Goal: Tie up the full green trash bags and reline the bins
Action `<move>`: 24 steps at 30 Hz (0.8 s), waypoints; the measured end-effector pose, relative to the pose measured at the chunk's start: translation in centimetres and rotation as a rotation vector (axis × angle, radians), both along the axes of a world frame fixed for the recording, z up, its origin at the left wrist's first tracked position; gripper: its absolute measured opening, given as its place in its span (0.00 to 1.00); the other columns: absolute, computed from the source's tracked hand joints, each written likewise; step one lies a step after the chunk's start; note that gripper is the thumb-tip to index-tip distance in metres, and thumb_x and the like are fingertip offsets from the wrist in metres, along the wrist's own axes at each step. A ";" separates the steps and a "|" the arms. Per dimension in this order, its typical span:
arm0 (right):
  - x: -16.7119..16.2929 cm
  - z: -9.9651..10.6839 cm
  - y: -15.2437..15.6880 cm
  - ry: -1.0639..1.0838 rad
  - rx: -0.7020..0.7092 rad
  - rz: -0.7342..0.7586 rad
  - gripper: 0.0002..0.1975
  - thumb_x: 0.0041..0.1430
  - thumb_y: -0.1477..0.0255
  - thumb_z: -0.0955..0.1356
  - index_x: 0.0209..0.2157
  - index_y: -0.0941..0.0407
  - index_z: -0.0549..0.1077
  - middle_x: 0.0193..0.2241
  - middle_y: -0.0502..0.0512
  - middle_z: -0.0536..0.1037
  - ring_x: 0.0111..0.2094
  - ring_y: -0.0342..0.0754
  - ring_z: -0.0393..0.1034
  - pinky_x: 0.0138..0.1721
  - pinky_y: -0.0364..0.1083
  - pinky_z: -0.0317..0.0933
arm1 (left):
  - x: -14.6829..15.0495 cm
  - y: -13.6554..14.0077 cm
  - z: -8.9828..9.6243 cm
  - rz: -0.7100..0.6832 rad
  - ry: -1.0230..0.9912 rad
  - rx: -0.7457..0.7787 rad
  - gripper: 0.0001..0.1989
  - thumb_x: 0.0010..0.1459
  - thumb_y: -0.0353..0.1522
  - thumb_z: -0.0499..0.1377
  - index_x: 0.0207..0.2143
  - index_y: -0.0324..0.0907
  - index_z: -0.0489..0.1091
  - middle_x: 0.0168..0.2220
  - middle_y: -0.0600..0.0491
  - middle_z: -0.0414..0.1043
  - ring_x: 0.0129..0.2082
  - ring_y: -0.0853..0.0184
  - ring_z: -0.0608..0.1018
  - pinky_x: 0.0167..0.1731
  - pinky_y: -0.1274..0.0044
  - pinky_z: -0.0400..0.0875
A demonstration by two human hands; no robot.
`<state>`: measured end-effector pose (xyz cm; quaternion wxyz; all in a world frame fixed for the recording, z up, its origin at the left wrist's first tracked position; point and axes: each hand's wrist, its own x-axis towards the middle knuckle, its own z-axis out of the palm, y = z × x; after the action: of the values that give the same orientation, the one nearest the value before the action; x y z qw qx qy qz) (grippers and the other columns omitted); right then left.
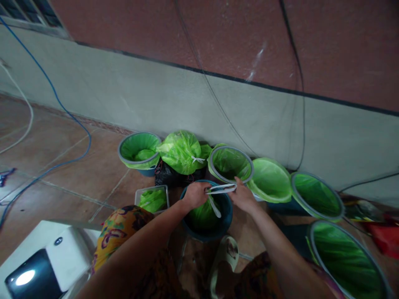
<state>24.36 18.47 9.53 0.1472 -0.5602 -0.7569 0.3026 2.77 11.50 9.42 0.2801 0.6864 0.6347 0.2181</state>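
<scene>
My left hand (196, 194) and my right hand (243, 196) are both closed on a white drawstring (222, 189), stretched in a loop between them. Below it, a green plastic bag (204, 216) sits inside a dark blue bin (227, 222); a loose white strap end hangs over the bag. Close to my right hand is a bin with a grey rim (250, 165) and a green liner. A clear square container (137, 202) holding green plastic stands left of my left hand.
A tied green bag (182, 151) rests on black bags (168, 174) by the wall. Several green-lined bins (318, 195) stand to the right, another bin (140, 162) at left. A blue cable (70, 114) crosses the tiles. A white machine (67, 253) is at lower left.
</scene>
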 end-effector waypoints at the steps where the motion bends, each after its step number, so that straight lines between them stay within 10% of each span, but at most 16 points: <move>1: -0.3 0.0 0.0 -0.019 0.039 -0.030 0.27 0.59 0.69 0.67 0.59 0.62 0.69 0.47 0.69 0.80 0.47 0.58 0.77 0.50 0.54 0.68 | 0.1 -0.1 0.1 -0.043 0.029 0.031 0.16 0.53 0.24 0.56 0.40 0.43 0.79 0.35 0.52 0.80 0.36 0.65 0.79 0.39 0.78 0.69; 9: -4.1 -0.2 -1.9 0.519 -0.192 0.235 0.14 0.57 0.73 0.64 0.42 0.54 0.78 0.43 0.56 0.82 0.47 0.51 0.76 0.55 0.53 0.66 | -0.1 -0.6 1.7 -0.291 0.095 0.356 0.16 0.60 0.26 0.55 0.49 0.43 0.75 0.45 0.49 0.79 0.44 0.64 0.79 0.48 0.74 0.72; 24: -4.3 1.3 -2.2 0.580 -0.525 0.154 0.15 0.55 0.62 0.69 0.37 0.59 0.79 0.31 0.52 0.81 0.32 0.44 0.70 0.39 0.46 0.64 | 0.6 -1.4 0.8 -0.067 0.320 0.419 0.13 0.69 0.33 0.50 0.39 0.39 0.74 0.32 0.49 0.74 0.37 0.64 0.76 0.40 0.73 0.71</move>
<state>20.06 16.30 10.86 0.1838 -0.4116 -0.6206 0.6416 3.32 10.07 10.19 0.0351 0.7759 0.5887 0.2238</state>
